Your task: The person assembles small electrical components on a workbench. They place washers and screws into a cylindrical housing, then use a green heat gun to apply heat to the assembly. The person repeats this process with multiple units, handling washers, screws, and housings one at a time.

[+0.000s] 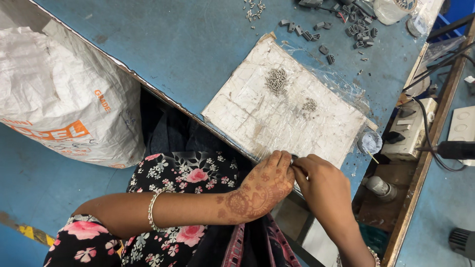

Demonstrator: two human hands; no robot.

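My left hand (267,184) and my right hand (321,184) meet at the near edge of a white taped board (257,118). Their fingertips pinch together around a small dark part (294,159), mostly hidden between them. Which hand bears it I cannot tell apart; both touch it. On the board lie a pile of small metal screws (277,80) and a smaller heap of tiny metal pieces (309,105). Several small grey plastic parts (358,33) are scattered on the blue table (188,44) beyond the board.
A large white woven sack (64,99) stands to the left of the table. A white power strip (410,129) with a black plug, a small round white container (370,142) and a clear plastic jar (391,10) sit along the right side. More screws (253,10) lie at the far edge.
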